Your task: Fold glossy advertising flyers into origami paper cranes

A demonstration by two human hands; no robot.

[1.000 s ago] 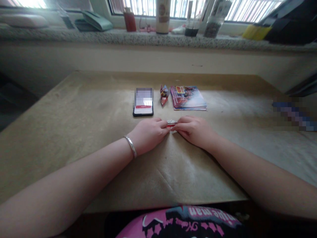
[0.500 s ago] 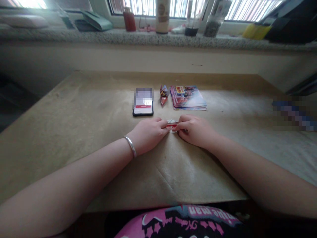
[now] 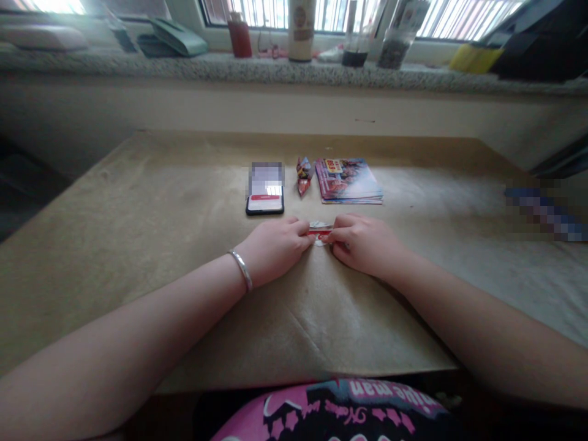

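Between my two hands lies a small folded piece of paper (image 3: 320,226), white and red, low on the table. My left hand (image 3: 281,248) pinches its left end, with a silver bangle on the wrist. At the right end, the fingers of my right hand (image 3: 365,245) are closed on the same paper. Fingers cover both ends of it. Just beyond my hands are a folded paper shape (image 3: 304,176), red and multicoloured, and a stack of printed paper sheets (image 3: 350,180). A phone (image 3: 265,188) lies beyond my left hand.
The table (image 3: 151,245) has a brown cover. Behind it runs a stone windowsill (image 3: 257,68) with a red bottle (image 3: 240,35), a white bottle (image 3: 301,30), a green case (image 3: 179,38) and a yellow item (image 3: 475,58). A blurred blue object (image 3: 546,211) is at the right.
My right hand has shifted very slightly to the right, and a little more of the red band on the paper shows. Both hands keep their hold.
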